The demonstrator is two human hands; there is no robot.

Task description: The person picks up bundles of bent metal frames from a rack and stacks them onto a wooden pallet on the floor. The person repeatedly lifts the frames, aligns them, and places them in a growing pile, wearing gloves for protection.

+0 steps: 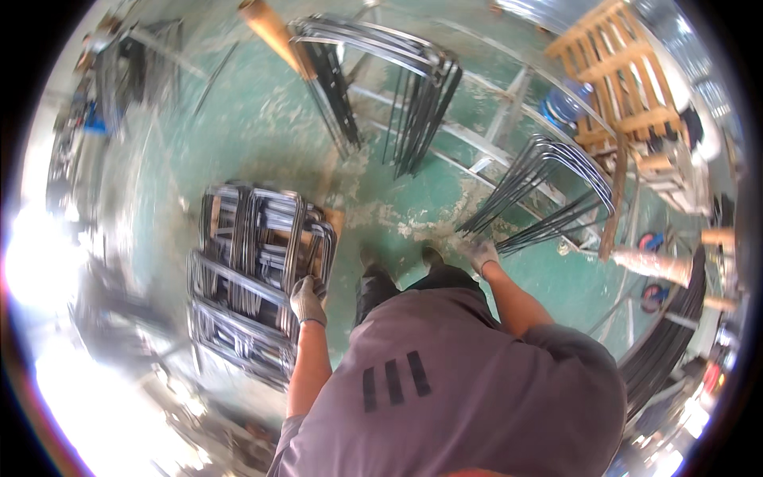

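Observation:
To my left lies a pile of bent dark metal tube frames (238,270), stacked in several overlapping rows. My left hand (307,300), in a pale work glove, is closed at the near right edge of this pile, its fingers at a frame's tube. My right hand (480,253), gloved too, hangs low beside my right leg, close to the lower ends of a bunch of U-shaped metal rods (548,171). That hand is smeared, so its fingers do not show clearly and I cannot make out whether it touches the rods.
Ahead, more U-shaped frames (373,36) hang over a rack beside a brown tube (270,32). A pale metal framework (469,139) runs across the floor. At the right are a wooden pallet (616,63), a blue water bottle (567,103) and a dark rod bundle (668,350).

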